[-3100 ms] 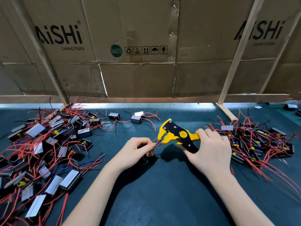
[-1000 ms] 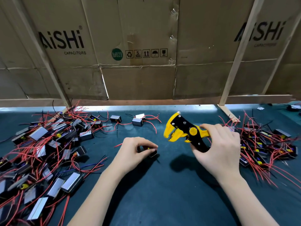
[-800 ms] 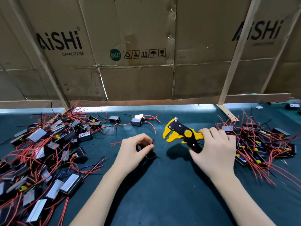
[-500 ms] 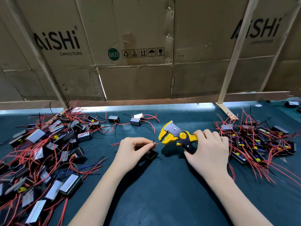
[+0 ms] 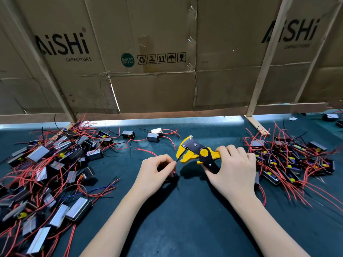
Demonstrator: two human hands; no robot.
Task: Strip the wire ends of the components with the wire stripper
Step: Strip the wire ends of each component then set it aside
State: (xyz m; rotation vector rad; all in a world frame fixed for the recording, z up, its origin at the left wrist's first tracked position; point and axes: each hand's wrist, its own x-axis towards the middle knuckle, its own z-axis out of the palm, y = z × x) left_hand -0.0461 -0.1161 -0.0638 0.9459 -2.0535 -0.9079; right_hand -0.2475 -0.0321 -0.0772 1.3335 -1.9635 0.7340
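On the green mat, component piles flank hands: left pinching a wire, right gripping the stripper.

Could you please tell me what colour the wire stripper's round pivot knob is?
Yellow, set on the black plate of the wire stripper; head view.
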